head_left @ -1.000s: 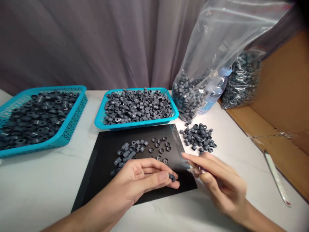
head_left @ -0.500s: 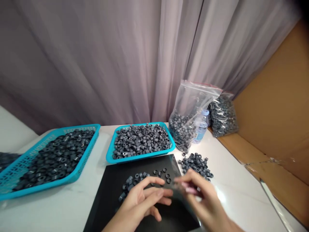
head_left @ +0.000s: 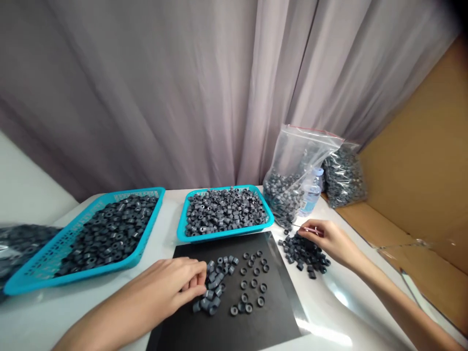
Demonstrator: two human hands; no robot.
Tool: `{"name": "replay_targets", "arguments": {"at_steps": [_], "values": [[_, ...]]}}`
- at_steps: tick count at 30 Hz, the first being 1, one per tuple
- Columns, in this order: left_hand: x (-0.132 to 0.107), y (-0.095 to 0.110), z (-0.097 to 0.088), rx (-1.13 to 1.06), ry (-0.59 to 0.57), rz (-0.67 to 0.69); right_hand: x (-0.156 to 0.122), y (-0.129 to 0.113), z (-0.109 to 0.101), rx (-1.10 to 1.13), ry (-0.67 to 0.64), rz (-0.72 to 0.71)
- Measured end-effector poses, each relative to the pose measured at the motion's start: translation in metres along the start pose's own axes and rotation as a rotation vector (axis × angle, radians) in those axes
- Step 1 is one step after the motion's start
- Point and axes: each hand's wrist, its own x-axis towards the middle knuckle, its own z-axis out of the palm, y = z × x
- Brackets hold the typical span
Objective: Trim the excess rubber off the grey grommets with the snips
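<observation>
My left hand [head_left: 179,280] is closed, fingers curled down at the left edge of a small pile of dark grey plastic sleeves [head_left: 215,278] on a black mat [head_left: 270,321]; whatever is in the fingertips is hidden. To the right of that pile, several short dark rings [head_left: 254,283] lie spread out on the mat. My right hand [head_left: 329,239] grips a slim tool with a pink handle [head_left: 312,230] and a thin metal tip pointing left. It hovers over a heap of dark pieces [head_left: 305,253] on the white table.
Two turquoise baskets [head_left: 181,229] [head_left: 146,243] full of dark pieces stand behind and left. A zip bag [head_left: 288,190] of pieces, a water bottle [head_left: 312,195] and another filled bag [head_left: 345,178] are at the back right. A cardboard sheet [head_left: 420,170] borders the right side.
My hands have moved apart: the left went left to the pile and its fingers closed; the right went right and up, with the pink-handled tool, over the heap. The view has shifted slightly.
</observation>
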Motion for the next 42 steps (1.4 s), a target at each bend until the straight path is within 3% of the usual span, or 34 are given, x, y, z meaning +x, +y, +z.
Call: {"name": "replay_targets", "arguments": {"at_steps": [2,6,8,11,16,21,29,32,37,42], "values": [[-0.002,0.002,0.000,0.110,-0.078,-0.039,-0.006,0.011,0.010,-0.003,-0.040,0.013],[0.000,0.018,0.002,0.036,-0.212,-0.055,-0.013,0.023,0.011,-0.007,-0.116,0.016],[0.001,0.024,0.005,0.022,-0.208,-0.044,-0.017,0.024,0.008,-0.006,-0.137,0.016],[0.006,0.023,0.014,0.055,-0.187,0.043,-0.025,0.019,0.005,-0.073,-0.051,-0.023],[0.018,0.018,0.023,0.067,-0.281,0.198,-0.041,-0.001,0.009,-0.202,0.174,-0.198],[0.027,0.019,0.021,0.081,-0.333,0.222,-0.052,-0.014,0.026,-0.294,0.163,-0.392],[0.030,0.004,-0.002,-0.172,-0.404,0.166,-0.059,-0.018,0.038,-0.321,0.143,-0.464],[0.030,0.001,-0.010,-0.266,-0.385,0.106,-0.058,-0.021,0.040,-0.298,0.088,-0.463],[0.030,0.005,-0.005,-0.266,-0.319,0.022,-0.060,-0.028,0.045,-0.284,-0.166,-0.367],[0.027,0.019,0.009,-0.309,-0.314,0.064,-0.064,-0.033,0.046,-0.300,-0.178,-0.331]]}}
